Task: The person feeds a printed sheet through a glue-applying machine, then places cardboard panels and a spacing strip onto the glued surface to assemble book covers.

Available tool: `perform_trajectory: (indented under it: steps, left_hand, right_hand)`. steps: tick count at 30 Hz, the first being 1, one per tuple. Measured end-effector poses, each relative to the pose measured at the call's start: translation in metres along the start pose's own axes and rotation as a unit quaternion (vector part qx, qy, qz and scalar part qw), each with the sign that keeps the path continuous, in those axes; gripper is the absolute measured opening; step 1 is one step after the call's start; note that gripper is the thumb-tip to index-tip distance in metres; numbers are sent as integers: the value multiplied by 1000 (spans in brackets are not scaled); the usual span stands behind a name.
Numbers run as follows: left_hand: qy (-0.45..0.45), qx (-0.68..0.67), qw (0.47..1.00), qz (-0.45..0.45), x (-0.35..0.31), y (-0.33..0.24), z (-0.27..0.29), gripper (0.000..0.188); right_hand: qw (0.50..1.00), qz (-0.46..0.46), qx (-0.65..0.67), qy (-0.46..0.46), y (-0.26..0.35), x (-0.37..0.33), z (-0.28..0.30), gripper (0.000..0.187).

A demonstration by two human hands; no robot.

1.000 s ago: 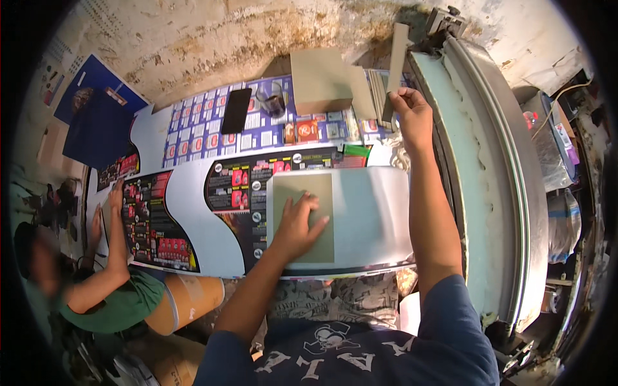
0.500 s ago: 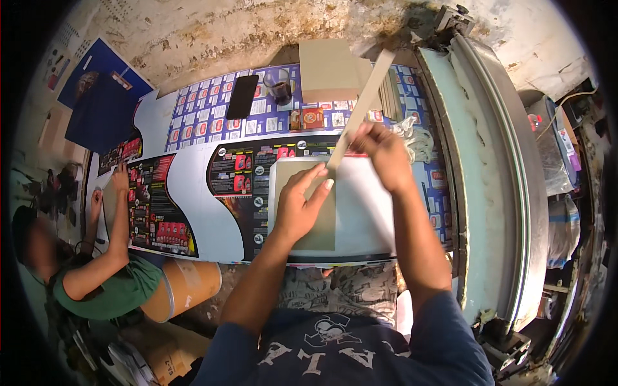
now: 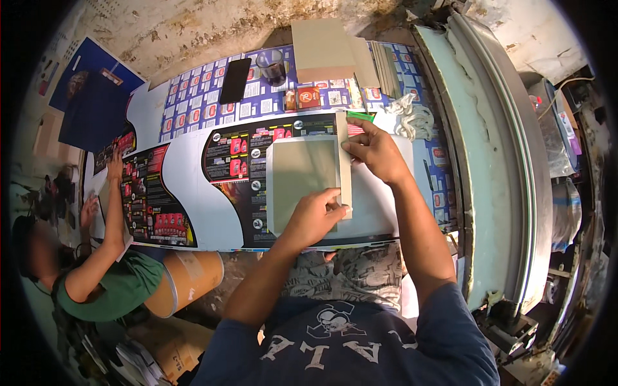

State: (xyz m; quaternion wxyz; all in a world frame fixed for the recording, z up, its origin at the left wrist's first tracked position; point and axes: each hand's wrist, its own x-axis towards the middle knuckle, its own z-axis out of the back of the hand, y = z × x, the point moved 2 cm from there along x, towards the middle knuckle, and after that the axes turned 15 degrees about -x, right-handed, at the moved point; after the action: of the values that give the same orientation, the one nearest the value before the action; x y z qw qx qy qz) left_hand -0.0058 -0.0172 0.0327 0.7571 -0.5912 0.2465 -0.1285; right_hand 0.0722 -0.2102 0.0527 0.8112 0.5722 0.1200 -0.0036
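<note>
A narrow greyboard strip (image 3: 346,175) stands lengthwise along the right edge of a grey-green board panel (image 3: 299,174). My left hand (image 3: 314,215) pinches the strip near its lower end, thumb at the right side. Higher up, my right hand (image 3: 380,153) grips the same strip between thumb and fingers. The panel lies on a white sheet (image 3: 376,206), whose pale margin shows around the panel's left and top edges. Beneath is a black printed sheet (image 3: 235,151) with red pictures.
Behind are a phone (image 3: 235,80), a glass of dark drink (image 3: 271,69), a greyboard stack (image 3: 322,51) and a crumpled white cloth (image 3: 412,119). A long metal-edged machine (image 3: 476,161) borders the right side. At left, a person in a green shirt (image 3: 109,289) handles paper.
The strip has swung from a slanted, raised position to upright along the panel's right edge. My left hand has moved down to its lower end; my right hand still holds its upper part.
</note>
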Motion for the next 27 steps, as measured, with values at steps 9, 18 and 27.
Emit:
perform_trajectory:
  steps: [9,18,27]
  left_hand:
    - [-33,239,966,-92,-6,31,-3,95]
    - [-9,277,957,-88,-6,43,-1,101]
    - [0,294,952,-80,-6,42,-2,97]
  right_hand:
    - [997,-66,13,49,-26,-6,-12,76]
    - [996,-70,-8,56,-40,-7,-15,76]
    - [998,-57,-10,29,-46,-6,-17,74]
